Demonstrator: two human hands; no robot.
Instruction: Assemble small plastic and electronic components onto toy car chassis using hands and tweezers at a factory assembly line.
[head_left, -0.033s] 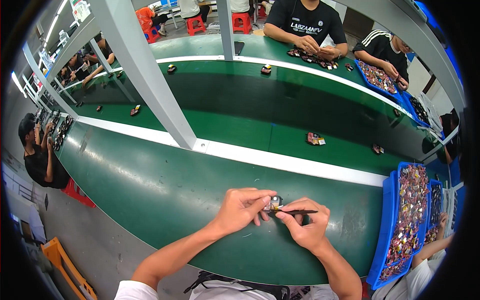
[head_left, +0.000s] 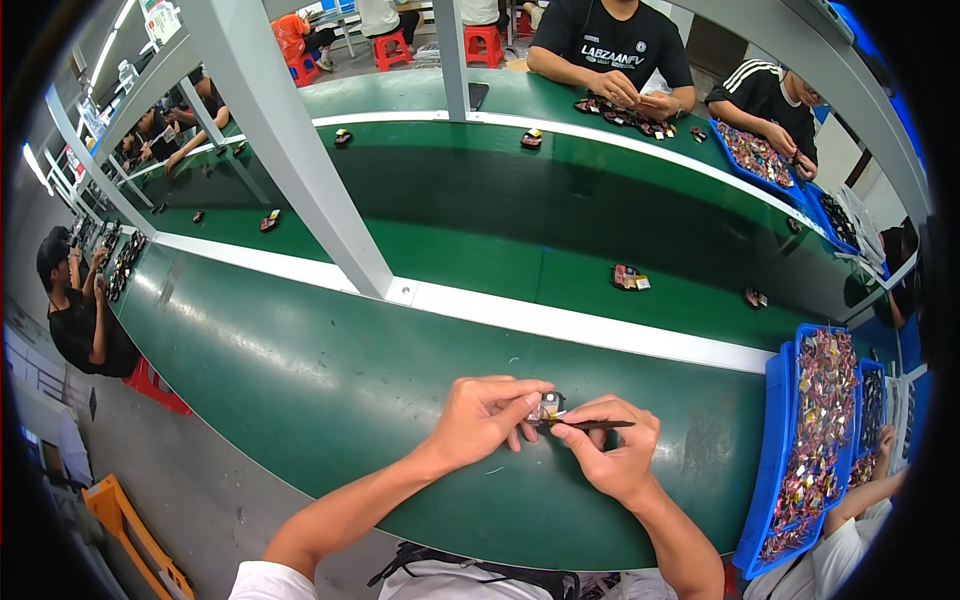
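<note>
Between the fingers of my left hand [head_left: 482, 415] is a small black-cased electronic part [head_left: 552, 402] with a light face and a bit of yellow. The thumb and fingers are closed on its left side. My right hand [head_left: 617, 445] pinches a thin dark pointed tool, apparently tweezers [head_left: 600, 425], lying almost level. Its left end meets the lower edge of the part. Both hands are just above the green worktable [head_left: 400, 370], and my fingers hide some of the part.
To my right stands a blue tray [head_left: 775, 450] heaped with small wired parts. Beyond the white rail [head_left: 540, 315], a green conveyor belt [head_left: 450, 220] carries several small assemblies. A grey post [head_left: 290, 140] rises ahead at left. Across the belt, a person's hands [head_left: 635, 95] handle similar parts.
</note>
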